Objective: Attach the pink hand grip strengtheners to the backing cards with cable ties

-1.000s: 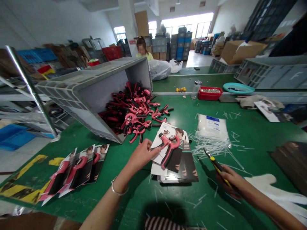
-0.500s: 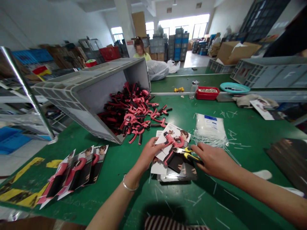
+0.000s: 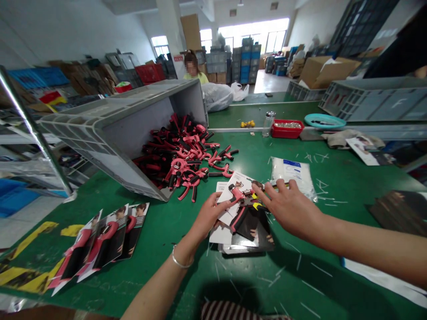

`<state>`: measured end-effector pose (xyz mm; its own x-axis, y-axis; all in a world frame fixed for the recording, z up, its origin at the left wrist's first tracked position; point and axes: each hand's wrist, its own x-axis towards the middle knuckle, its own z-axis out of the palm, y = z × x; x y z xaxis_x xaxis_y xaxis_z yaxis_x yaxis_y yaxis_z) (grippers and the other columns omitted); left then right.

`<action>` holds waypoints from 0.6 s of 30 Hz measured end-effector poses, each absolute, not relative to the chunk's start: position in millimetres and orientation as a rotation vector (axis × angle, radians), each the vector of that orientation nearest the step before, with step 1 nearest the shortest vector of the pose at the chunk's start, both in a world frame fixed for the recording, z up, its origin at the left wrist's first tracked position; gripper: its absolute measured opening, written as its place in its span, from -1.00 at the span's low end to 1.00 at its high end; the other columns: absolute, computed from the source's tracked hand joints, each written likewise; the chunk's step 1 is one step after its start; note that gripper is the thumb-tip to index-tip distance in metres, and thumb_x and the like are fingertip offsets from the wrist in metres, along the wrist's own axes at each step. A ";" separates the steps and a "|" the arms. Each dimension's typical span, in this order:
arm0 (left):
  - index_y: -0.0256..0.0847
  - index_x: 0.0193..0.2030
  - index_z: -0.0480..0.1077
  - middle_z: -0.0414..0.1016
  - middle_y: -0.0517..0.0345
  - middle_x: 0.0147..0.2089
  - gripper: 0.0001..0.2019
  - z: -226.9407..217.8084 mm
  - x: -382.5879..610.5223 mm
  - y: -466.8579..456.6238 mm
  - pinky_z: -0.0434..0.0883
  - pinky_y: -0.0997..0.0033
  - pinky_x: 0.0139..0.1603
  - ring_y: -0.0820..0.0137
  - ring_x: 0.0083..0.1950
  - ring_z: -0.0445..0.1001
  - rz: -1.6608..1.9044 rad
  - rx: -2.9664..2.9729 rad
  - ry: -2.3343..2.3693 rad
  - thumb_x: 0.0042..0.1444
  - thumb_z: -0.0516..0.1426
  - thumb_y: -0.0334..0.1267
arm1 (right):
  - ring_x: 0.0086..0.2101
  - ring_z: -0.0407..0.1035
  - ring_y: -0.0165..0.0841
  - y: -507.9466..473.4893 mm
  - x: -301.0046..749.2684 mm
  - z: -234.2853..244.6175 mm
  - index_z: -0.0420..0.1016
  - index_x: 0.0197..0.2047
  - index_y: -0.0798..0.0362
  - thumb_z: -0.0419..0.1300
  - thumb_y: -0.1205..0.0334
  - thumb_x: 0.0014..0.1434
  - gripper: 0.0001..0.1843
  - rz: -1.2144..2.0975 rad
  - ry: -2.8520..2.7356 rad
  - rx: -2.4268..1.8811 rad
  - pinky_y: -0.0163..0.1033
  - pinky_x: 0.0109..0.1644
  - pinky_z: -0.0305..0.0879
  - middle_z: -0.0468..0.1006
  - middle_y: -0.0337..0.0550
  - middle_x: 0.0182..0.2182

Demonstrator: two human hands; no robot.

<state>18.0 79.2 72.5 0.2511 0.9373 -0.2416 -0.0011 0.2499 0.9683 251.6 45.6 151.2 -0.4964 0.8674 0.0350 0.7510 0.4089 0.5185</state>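
Note:
My left hand (image 3: 207, 217) is closed on the left edge of a printed card, with its thumb pressing a red-and-black spring clamp (image 3: 237, 193) against the front. Beneath lies a stack of similar cards (image 3: 245, 249). Over the card's right side is my right hand (image 3: 291, 208), holding yellow-and-black cutting pliers (image 3: 256, 206); its fingers are partly stretched over the handles and hide much of them. The plier jaws lie across the clamp, near its handles. Whether the jaws touch a tie cannot be made out.
A tipped grey crate (image 3: 126, 178) spills many clamps (image 3: 187, 155). Carded clamps (image 3: 108, 235) lie at left. A bag of white cable ties (image 3: 293, 171), loose ties, a red tray (image 3: 287, 129) and a glass jar (image 3: 268, 124) stand beyond. A person (image 3: 196, 75) sits behind.
My right hand has moved up and its fingers have loosened and stretched over the pliers, which have turned slightly. My left hand keeps its hold on the card and clamp.

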 end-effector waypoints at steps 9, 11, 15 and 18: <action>-0.22 0.09 0.33 0.47 0.23 -0.44 -0.53 67.6 16.5 79.9 0.13 0.64 -0.78 0.59 -0.71 0.25 0.861 1.131 1.069 0.09 0.22 -0.04 | -0.29 0.42 -0.18 64.5 277.6 130.0 0.11 0.34 0.11 0.18 0.26 0.11 -0.27 0.288 2.670 1.315 -0.23 -0.37 0.18 0.50 0.15 -0.06; -0.24 0.06 0.35 0.48 0.22 -0.42 -0.55 67.1 16.2 80.4 0.13 0.65 -0.77 0.60 -0.70 0.27 0.880 1.111 1.063 0.08 0.22 -0.06 | -0.32 0.43 -0.21 66.1 282.7 124.7 0.11 0.34 0.10 0.20 0.26 0.11 -0.26 0.222 2.699 1.301 -0.26 -0.40 0.14 0.51 0.11 -0.08; -0.27 0.07 0.33 0.46 0.22 -0.46 -0.50 68.5 14.9 80.1 0.11 0.63 -0.80 0.59 -0.73 0.25 0.869 1.083 1.046 0.07 0.22 -0.03 | -0.32 0.43 -0.26 59.7 283.0 118.8 0.22 0.25 0.08 0.17 0.25 0.14 -0.40 0.089 2.845 1.161 -0.26 -0.36 0.17 0.53 0.05 -0.12; -0.27 0.09 0.32 0.47 0.22 -0.45 -0.46 70.6 14.5 78.7 0.13 0.63 -0.80 0.59 -0.73 0.26 0.867 1.106 1.045 0.06 0.23 0.01 | -0.20 0.42 -0.20 56.2 279.0 115.6 0.26 0.23 0.09 0.14 0.28 0.17 -0.46 0.144 2.927 1.105 -0.18 -0.23 0.25 0.50 0.11 -0.02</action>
<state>14.5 78.7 70.6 0.2907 0.9315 -0.2185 -0.0427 0.2407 0.9697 279.0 56.2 115.6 -0.7510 0.6599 0.0233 0.6590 0.7468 0.0892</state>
